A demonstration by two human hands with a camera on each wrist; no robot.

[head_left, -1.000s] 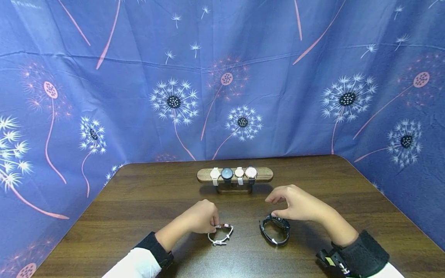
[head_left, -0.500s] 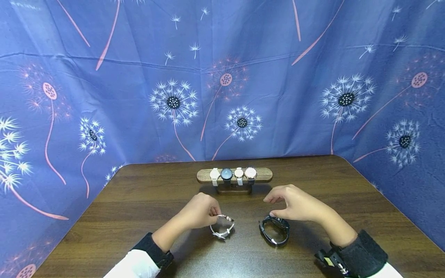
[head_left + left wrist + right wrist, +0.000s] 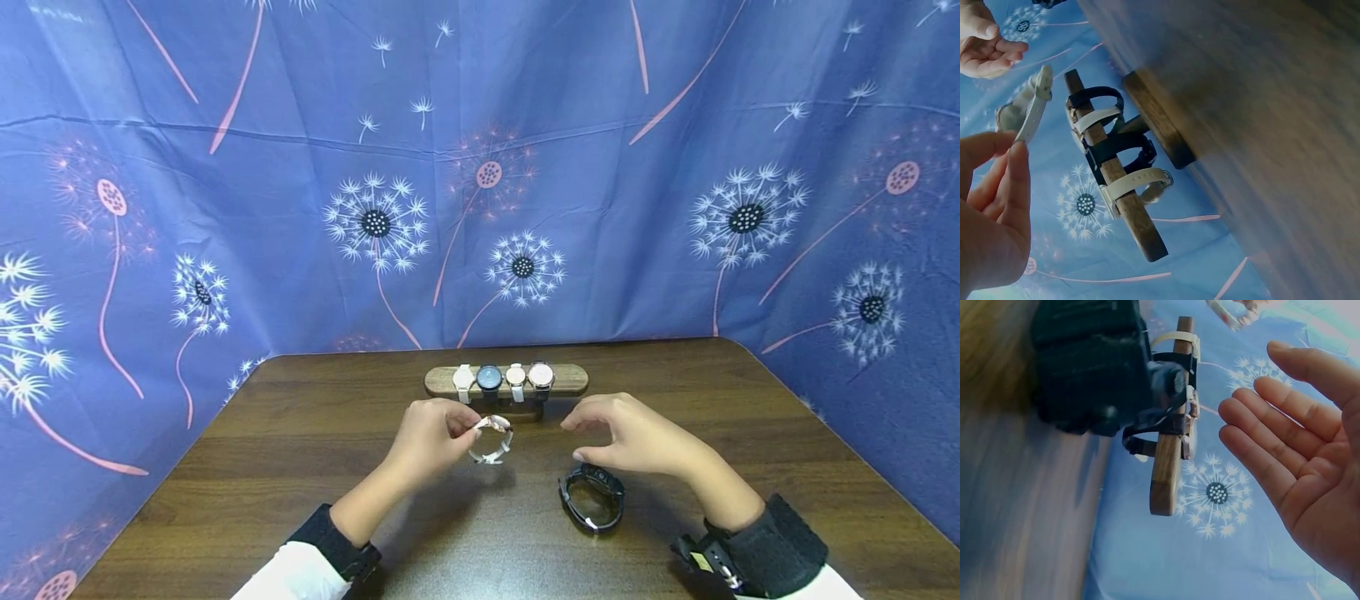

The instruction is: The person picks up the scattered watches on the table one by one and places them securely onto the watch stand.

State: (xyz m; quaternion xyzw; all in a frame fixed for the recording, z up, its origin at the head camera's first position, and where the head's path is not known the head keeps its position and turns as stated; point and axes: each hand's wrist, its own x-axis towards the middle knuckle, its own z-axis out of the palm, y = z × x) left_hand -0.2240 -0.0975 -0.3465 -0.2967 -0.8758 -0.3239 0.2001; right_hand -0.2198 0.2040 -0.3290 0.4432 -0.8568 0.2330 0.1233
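A white-strapped wristwatch (image 3: 491, 457) hangs above the table, its strap forming a loop. My left hand (image 3: 431, 433) pinches it by the strap between thumb and fingers, as the left wrist view also shows on the white strap (image 3: 1035, 115). Over at the right, my right hand (image 3: 633, 433) hovers with relaxed, spread fingers and holds nothing. Below that hand a black wristwatch (image 3: 617, 497) stands on its side on the table, apart from the fingertips; it looms large and dark in the right wrist view (image 3: 1094, 362).
A wooden watch stand (image 3: 573, 379) is at the back middle of the brown table (image 3: 300, 433). Several watches are strapped side by side on its bar (image 3: 1141, 228), with white and black straps. A blue dandelion-print cloth (image 3: 285, 192) hangs behind the table.
My left hand has lifted the white watch off the table and carried it forward, towards the stand. My right hand has risen slightly away from the black watch, which stays in place.
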